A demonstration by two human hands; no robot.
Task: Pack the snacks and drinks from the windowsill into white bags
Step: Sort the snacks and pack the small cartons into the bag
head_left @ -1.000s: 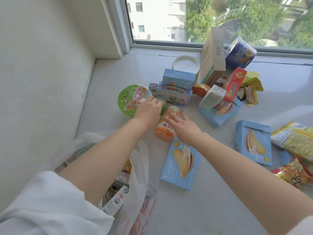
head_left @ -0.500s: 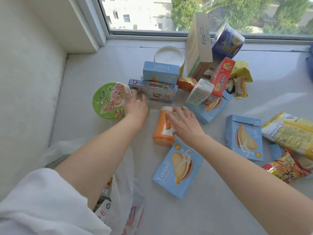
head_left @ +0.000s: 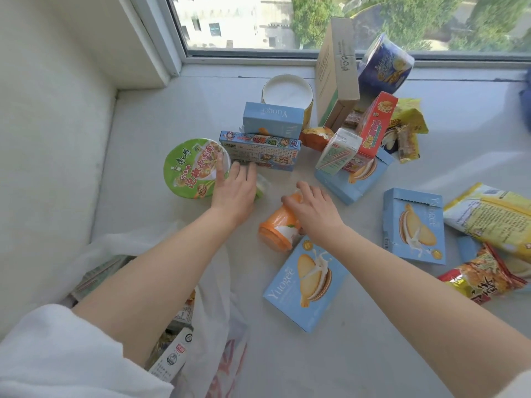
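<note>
Orange bottle [head_left: 280, 225] lies on its side mid-sill, near white bag [head_left: 212, 297]. Right hand [head_left: 314, 206] curls over its body, gripping. Left hand [head_left: 234, 186] flat, fingers straight, against noodle cup [head_left: 192, 168]. Bottle likely rigid, smooth, rolls easily; grip mid-body.

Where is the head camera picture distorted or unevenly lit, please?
Head view: the wide lens bends the window frame and stretches both forearms; daylight from the window brightens the sill, with a pale streak at right; the noodle bowl and orange bottle read sharp.
</note>
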